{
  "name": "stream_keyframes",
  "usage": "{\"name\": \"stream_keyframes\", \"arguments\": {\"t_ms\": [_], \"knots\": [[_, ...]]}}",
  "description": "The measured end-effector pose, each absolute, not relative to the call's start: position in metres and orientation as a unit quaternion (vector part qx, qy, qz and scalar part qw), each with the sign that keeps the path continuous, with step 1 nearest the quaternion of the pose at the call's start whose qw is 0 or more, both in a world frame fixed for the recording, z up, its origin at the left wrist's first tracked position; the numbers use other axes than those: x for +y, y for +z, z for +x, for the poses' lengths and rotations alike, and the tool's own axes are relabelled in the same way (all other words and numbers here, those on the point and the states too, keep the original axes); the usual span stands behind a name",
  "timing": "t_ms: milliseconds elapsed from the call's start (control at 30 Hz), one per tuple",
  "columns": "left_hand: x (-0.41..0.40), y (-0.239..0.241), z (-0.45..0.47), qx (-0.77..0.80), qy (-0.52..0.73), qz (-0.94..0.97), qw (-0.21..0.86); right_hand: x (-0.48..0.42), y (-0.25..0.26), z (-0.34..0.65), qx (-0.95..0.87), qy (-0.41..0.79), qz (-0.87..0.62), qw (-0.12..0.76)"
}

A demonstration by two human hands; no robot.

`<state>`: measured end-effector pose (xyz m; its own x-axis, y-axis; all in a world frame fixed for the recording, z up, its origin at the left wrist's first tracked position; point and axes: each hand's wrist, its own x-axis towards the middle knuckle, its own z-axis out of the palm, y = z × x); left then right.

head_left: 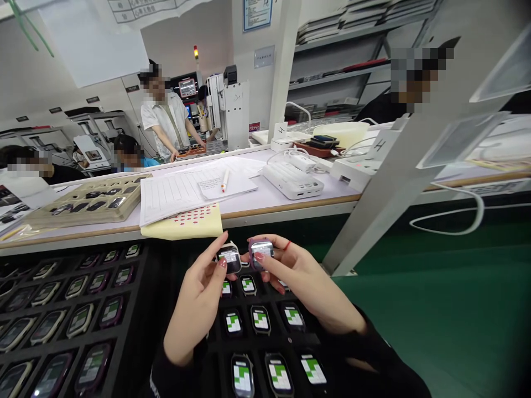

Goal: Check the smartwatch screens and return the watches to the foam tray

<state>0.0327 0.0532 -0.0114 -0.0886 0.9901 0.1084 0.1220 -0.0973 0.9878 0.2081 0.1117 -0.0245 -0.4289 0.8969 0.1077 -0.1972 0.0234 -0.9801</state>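
Observation:
My left hand (pixel 206 282) is closed on a smartwatch (pixel 229 260) with a pale case, thumb and fingers at its edges. In my right hand (pixel 290 265) is a second smartwatch (pixel 263 249) with a purple case, my thumb lying across its screen. The two watches are held side by side, screens facing me. Beneath them a black foam tray (pixel 259 344) holds several smartwatches, such as one watch (pixel 260 319) with a green and white screen. Part of the tray's far row is hidden behind my hands.
Another black tray (pixel 128 331) of watches lies to the left. On the bench beyond are paper sheets (pixel 170 193), a pen (pixel 225 181), a white power bank (pixel 292 183) and a beige tray (pixel 124 207). A slanted metal post (pixel 373 193) stands at the right. Several people work farther back.

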Motion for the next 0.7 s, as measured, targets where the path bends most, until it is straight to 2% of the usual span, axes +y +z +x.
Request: {"name": "stream_keyframes", "arguments": {"t_ms": [200,700], "knots": [[0.0547,-0.0140,0.0342,0.491,0.535,0.525,0.443,0.1124,-0.0231,0.2111,-0.570,0.633,-0.280,0.444],[0.0564,-0.0166,0.0342,0.501,0.545,0.539,0.402,0.1089,-0.0183,0.2087,-0.570,0.655,-0.264,0.420]]}}
